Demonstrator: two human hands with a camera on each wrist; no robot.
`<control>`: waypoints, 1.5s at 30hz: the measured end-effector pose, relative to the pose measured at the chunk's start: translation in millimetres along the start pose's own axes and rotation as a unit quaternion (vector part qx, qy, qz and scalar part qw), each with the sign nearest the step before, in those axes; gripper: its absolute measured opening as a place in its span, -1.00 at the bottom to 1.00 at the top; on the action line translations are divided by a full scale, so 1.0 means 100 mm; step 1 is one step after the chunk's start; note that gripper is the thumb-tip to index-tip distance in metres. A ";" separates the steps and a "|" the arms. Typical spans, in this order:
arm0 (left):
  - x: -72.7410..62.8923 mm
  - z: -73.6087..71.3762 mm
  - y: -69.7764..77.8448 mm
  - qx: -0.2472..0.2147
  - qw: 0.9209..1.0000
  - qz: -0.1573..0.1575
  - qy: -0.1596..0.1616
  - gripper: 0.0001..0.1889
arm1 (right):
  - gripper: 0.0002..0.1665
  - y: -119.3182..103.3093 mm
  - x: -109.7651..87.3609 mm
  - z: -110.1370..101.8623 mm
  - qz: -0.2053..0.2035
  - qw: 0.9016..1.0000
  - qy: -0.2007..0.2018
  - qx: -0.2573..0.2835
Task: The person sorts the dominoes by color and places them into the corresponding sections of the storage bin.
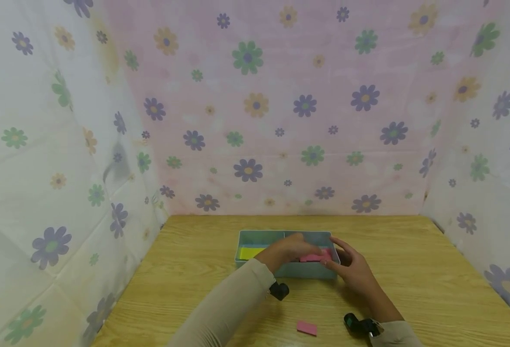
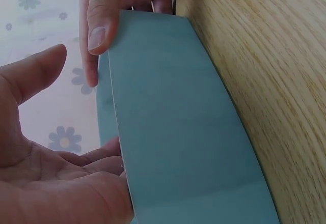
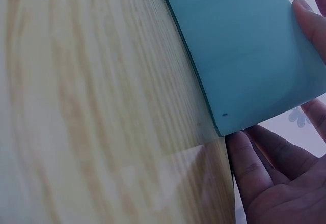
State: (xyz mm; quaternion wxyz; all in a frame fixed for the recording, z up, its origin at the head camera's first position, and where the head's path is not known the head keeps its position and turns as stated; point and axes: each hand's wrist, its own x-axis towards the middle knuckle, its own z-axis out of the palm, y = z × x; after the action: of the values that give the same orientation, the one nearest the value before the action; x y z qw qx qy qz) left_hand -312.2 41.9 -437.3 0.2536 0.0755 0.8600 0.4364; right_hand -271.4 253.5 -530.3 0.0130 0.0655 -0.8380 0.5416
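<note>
A blue-green box (image 1: 307, 271) with two compartments stands on the table. My left hand (image 1: 286, 250) reaches over its front wall into the right compartment. In the left wrist view its thumb (image 2: 43, 74) points up, apart from the other fingers, whose tips are hidden behind the wall. Pink slips (image 1: 310, 258) lie in that compartment, close to those fingers. At the right end of the box, my right hand (image 1: 356, 272) holds it, with the thumb at the front rim and the fingers (image 3: 249, 165) against the end wall.
Yellow slips (image 1: 250, 253) lie in the box's left compartment. One pink slip (image 1: 307, 328) is on the wooden table (image 1: 185, 270) in front of the box, between my forearms. Flowered cloth (image 1: 281, 164) hangs behind and on both sides.
</note>
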 end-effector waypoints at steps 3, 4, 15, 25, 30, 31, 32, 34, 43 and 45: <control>0.03 0.00 -0.03 0.010 1.000 0.003 0.001 -0.19 | -0.04 0.02 0.00 0.00 -0.004 1.000 0.001 -0.004; 0.04 0.01 -0.04 0.013 1.000 0.004 0.002 -0.19 | -0.04 0.02 0.00 0.00 -0.006 1.000 0.000 -0.002; -0.03 -0.03 0.03 0.050 0.998 0.016 0.035 -0.13 | -0.02 0.01 0.00 0.00 -0.012 1.000 -0.003 -0.012; -0.31 -0.14 0.00 0.127 0.981 0.112 0.095 -0.40 | -0.02 0.04 0.00 0.02 0.000 1.000 -0.001 0.008; -0.45 -0.15 -0.10 0.150 0.969 0.182 0.076 -0.55 | -0.03 0.05 0.00 0.01 -0.006 1.000 0.000 0.014; -0.48 -0.15 -0.13 0.149 0.967 0.196 0.067 -0.56 | -0.03 0.05 0.00 0.01 -0.007 1.000 0.001 0.013; -0.50 -0.15 -0.15 0.147 0.965 0.208 0.057 -0.55 | -0.03 0.04 -0.01 0.01 -0.011 1.000 -0.001 0.010; -0.55 -0.14 -0.20 0.136 0.964 0.226 0.035 -0.55 | -0.03 0.03 -0.01 0.00 -0.013 1.000 0.001 0.008; -0.75 -0.04 -0.51 0.091 0.958 0.264 -0.060 -0.66 | -0.04 0.00 -0.03 0.00 -0.013 1.000 0.001 -0.006; -0.79 -0.02 -0.57 0.088 0.954 0.276 -0.072 -0.66 | -0.04 -0.01 -0.03 0.02 -0.014 1.000 0.002 -0.009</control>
State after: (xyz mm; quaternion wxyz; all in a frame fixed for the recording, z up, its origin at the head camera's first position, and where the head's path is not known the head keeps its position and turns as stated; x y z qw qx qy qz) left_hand -240.5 -22.2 -452.4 0.1766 0.3633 0.8202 0.4051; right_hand -268.7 251.7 -530.0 0.0229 0.0760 -0.8417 0.5340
